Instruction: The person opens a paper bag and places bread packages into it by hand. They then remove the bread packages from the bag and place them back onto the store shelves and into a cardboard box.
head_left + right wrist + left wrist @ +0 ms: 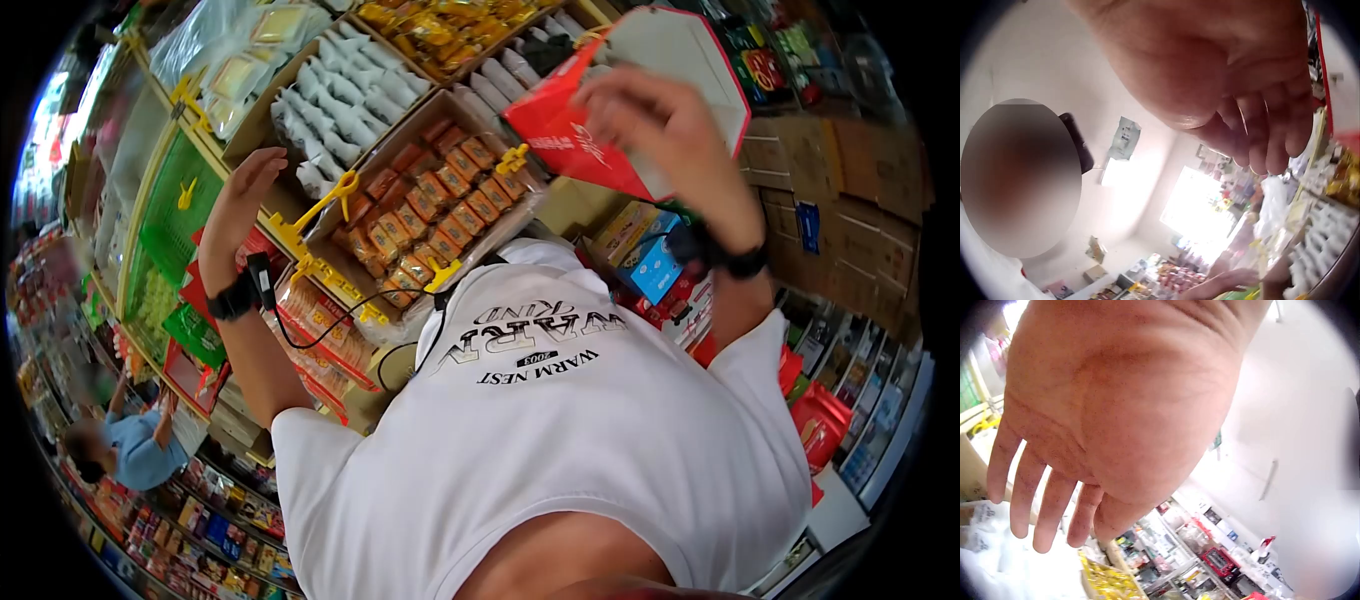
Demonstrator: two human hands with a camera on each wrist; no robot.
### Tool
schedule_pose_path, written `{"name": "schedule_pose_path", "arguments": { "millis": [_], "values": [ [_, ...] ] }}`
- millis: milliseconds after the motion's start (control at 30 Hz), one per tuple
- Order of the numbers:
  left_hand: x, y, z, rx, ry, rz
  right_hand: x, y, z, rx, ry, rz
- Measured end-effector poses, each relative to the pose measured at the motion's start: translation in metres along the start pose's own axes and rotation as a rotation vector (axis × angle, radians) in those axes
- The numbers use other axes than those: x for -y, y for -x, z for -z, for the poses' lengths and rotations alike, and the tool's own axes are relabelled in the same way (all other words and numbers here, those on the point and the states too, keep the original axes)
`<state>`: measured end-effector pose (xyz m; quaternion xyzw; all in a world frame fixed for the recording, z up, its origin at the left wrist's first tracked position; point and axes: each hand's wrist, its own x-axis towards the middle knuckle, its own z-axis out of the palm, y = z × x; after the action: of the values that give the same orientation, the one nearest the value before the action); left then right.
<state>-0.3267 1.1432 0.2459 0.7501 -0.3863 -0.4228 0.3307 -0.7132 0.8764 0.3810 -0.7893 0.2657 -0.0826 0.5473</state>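
My left hand [240, 205] is raised over the left side of a box of orange-wrapped small packs [430, 215]. Its palm [1116, 406] fills much of the left wrist view, fingers spread and holding nothing. The right hand [670, 140], slightly blurred, hovers in front of a red and white box or bag [580, 130]; contact cannot be told. In the right wrist view its fingers [1260, 131] hang loosely bent with nothing between them, and a red-edged white panel [1341, 75] shows beyond.
White packets [350, 95] fill a neighbouring bin, with yellow-wrapped items [440, 30] behind. Yellow clips [320, 270] line the shelf edge. A blue box [640, 255] and brown cartons [840, 190] stand at right. Another person in blue [145, 450] is at lower left.
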Motion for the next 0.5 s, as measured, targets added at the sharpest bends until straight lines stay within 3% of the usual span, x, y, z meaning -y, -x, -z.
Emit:
{"name": "schedule_pose_path", "arguments": {
  "millis": [133,200,267,300,333,467,500],
  "values": [
    [-0.090,0.031,-0.043,-0.021,-0.076,-0.043,-0.074,-0.033,0.095,0.134,0.418,-0.071],
    [-0.116,0.045,-0.061,-0.015,-0.079,-0.043,-0.115,-0.067,0.111,0.468,0.825,-0.206],
    [-0.140,0.056,-0.076,0.010,-0.057,-0.060,-0.105,-0.091,0.079,0.547,0.968,-0.481],
    [-0.145,0.060,-0.083,0.006,-0.065,-0.057,-0.121,-0.102,0.067,0.518,1.050,-0.443],
    [-0.147,0.064,-0.089,-0.009,-0.043,-0.070,-0.178,-0.139,0.055,0.654,1.287,-0.339],
    [-0.148,0.088,-0.111,-0.118,-0.076,-0.061,-0.148,-0.132,0.035,0.679,1.090,-0.471],
    [-0.144,0.095,-0.117,-0.144,-0.039,-0.051,-0.168,-0.133,0.034,0.578,0.944,-0.420]
  ]
}}
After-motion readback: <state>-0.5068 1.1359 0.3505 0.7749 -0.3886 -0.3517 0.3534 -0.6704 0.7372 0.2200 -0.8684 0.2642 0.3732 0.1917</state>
